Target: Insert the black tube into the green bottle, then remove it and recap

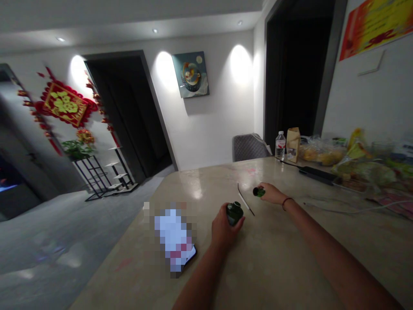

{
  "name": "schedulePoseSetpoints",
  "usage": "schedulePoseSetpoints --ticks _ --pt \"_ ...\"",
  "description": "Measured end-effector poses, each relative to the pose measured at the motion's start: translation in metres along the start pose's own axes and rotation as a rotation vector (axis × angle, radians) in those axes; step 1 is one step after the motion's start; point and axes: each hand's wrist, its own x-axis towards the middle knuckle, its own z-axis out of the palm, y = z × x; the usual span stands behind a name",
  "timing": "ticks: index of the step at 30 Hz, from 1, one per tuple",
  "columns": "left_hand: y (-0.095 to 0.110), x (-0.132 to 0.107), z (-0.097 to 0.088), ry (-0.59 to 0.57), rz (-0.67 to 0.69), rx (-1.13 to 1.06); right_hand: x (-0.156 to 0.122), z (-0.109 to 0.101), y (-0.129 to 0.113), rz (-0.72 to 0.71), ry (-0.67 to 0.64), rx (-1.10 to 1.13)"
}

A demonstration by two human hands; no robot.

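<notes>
left hand [223, 229] grasps green bottle [234, 213] | right hand [273, 194] pinches, seemingly, its cap [258, 192] | step: uncapped; next needs bottle upright

On the table [277, 258], the bottle [234, 213] sat in the left grip [224, 228]. The cap [259, 192] sat in the right grip [272, 194] just beyond and to its right, with a thin strip [245, 203] lying between them. A phone [176, 239] lay left of the left grip; a water bottle [280, 145] and a carton [293, 144] stood side by side at the far edge, with bags [322, 154] to their right and a chair [250, 147] behind.
</notes>
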Motion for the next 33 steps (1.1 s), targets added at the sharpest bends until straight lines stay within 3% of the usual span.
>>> schedulePoseSetpoints --ticks 3,11,19,25,33 --pt "-0.001 0.0 0.0 -0.001 0.003 0.002 -0.002 0.004 0.006 0.078 0.017 -0.049" --pt "0.002 0.0 -0.002 -0.011 -0.024 -0.012 -0.005 0.008 0.02 0.194 -0.096 -0.173" --pt "0.002 0.0 -0.001 -0.021 -0.059 -0.035 -0.006 0.003 -0.019 0.107 0.073 -0.331" --pt "-0.002 0.0 0.003 -0.031 -0.023 -0.038 -0.013 0.013 -0.047 0.005 -0.025 -0.375" --pt "-0.006 0.001 0.005 -0.031 -0.028 -0.065 -0.018 0.024 -0.055 -0.021 -0.046 -0.481"
